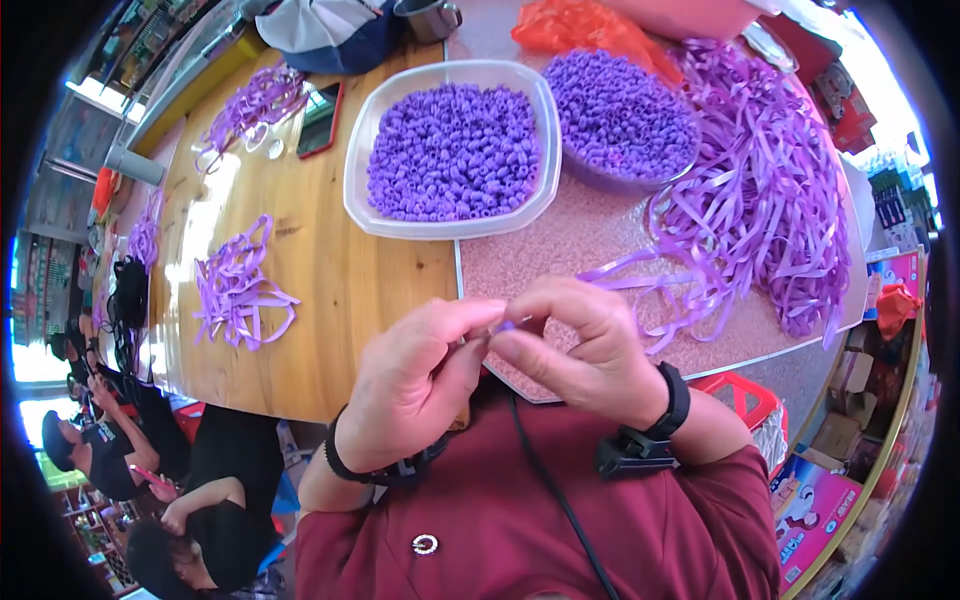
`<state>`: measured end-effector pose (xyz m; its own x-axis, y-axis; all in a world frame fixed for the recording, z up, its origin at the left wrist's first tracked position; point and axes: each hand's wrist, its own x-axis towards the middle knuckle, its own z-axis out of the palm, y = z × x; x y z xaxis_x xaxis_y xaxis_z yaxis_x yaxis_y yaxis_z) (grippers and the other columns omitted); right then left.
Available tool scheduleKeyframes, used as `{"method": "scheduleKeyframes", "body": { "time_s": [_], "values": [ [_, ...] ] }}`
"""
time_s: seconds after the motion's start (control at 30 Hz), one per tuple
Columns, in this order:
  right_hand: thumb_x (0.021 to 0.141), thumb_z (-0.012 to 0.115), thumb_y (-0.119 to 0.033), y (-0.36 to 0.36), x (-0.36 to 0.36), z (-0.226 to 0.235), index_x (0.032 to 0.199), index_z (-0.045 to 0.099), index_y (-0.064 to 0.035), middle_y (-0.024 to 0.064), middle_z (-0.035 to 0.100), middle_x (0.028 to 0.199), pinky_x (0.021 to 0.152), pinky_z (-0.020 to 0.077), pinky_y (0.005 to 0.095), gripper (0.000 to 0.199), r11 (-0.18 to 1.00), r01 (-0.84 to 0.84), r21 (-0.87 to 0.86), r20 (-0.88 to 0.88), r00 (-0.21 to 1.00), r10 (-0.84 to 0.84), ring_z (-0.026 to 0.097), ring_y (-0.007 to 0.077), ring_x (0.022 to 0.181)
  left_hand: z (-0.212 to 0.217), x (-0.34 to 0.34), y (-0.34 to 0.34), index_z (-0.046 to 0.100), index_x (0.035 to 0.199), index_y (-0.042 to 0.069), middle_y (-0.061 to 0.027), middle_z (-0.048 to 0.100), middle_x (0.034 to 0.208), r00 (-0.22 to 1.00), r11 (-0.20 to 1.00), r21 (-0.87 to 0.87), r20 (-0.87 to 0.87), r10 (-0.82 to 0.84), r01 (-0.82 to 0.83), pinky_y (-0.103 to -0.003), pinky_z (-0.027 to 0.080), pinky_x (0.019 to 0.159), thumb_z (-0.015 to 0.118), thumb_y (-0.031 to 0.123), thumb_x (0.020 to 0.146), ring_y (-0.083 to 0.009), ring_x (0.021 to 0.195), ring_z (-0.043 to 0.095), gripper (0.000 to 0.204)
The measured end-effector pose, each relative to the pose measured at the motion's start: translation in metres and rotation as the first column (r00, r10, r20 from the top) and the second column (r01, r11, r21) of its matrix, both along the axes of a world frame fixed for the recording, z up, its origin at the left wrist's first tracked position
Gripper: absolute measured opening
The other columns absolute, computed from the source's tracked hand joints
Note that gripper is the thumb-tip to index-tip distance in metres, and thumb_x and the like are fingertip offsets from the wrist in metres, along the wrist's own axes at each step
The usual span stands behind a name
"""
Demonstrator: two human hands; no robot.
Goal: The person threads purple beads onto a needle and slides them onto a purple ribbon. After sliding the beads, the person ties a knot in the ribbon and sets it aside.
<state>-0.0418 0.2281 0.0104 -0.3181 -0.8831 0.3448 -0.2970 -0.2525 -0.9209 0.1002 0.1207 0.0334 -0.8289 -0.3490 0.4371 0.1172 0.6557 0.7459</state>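
Above the near edge of the table, my left hand and my right hand meet with their fingertips pinched together. Between the right thumb and index finger shows a small purple piece; whether it is a bead or a ribbon end I cannot tell. The left fingertips press close beside it, and what they grip is mostly covered. Beyond my hands stands a clear square tub full of purple beads. To its right, a round bowl holds more of them. Purple ribbons lie heaped at the right, with loose strands near my right hand.
Smaller ribbon bundles lie on the wooden tabletop at the left. A red-edged phone, a metal cup and an orange plastic bag sit farther back. People are at the lower left.
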Motion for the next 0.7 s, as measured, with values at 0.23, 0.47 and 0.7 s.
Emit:
{"method": "scheduleKeyframes", "body": {
  "time_s": [0.23, 0.47, 0.7],
  "values": [
    [0.075, 0.067, -0.012, 0.000, -0.033, 0.012, 0.084, 0.061, -0.0005, 0.0083, 0.059, 0.070, 0.054, 0.0434, 0.0277, 0.016, 0.989, 0.125, 0.082, -0.220, 0.970, -0.104, 0.056, 0.0163, 0.060, -0.010, 0.030, 0.002, 0.057, 0.100, 0.000, -0.0078, 0.057, 0.084, 0.991, 0.980, 0.180, 0.115, 0.067, -0.087, -0.022, 0.044, 0.067, 0.052, -0.005, 0.082, -0.0120, 0.075, 0.056, 0.019],
    [0.076, 0.058, -0.017, -0.026, -0.133, -0.005, 0.086, 0.063, -0.0018, 0.0142, 0.060, 0.081, 0.072, 0.0447, 0.0389, 0.019, 0.887, 0.461, 0.015, -0.821, 0.513, -0.252, 0.057, 0.0311, 0.079, -0.021, 0.056, 0.004, 0.057, 0.099, -0.001, -0.0058, 0.055, 0.082, 0.957, 0.959, 0.185, 0.235, 0.168, -0.213, -0.021, 0.043, 0.067, 0.053, -0.004, 0.082, -0.0108, 0.074, 0.056, 0.019],
    [0.074, 0.055, -0.013, -0.050, -0.157, -0.020, 0.084, 0.064, -0.0022, 0.0157, 0.062, 0.082, 0.074, 0.0453, 0.0392, 0.017, 0.878, 0.447, 0.169, -0.836, 0.537, -0.113, 0.058, 0.0320, 0.081, -0.019, 0.066, 0.004, 0.058, 0.098, -0.001, -0.0059, 0.056, 0.080, 0.963, 0.966, 0.154, 0.203, 0.175, -0.207, -0.021, 0.043, 0.066, 0.053, -0.004, 0.081, -0.0110, 0.073, 0.056, 0.018]
  ]
}}
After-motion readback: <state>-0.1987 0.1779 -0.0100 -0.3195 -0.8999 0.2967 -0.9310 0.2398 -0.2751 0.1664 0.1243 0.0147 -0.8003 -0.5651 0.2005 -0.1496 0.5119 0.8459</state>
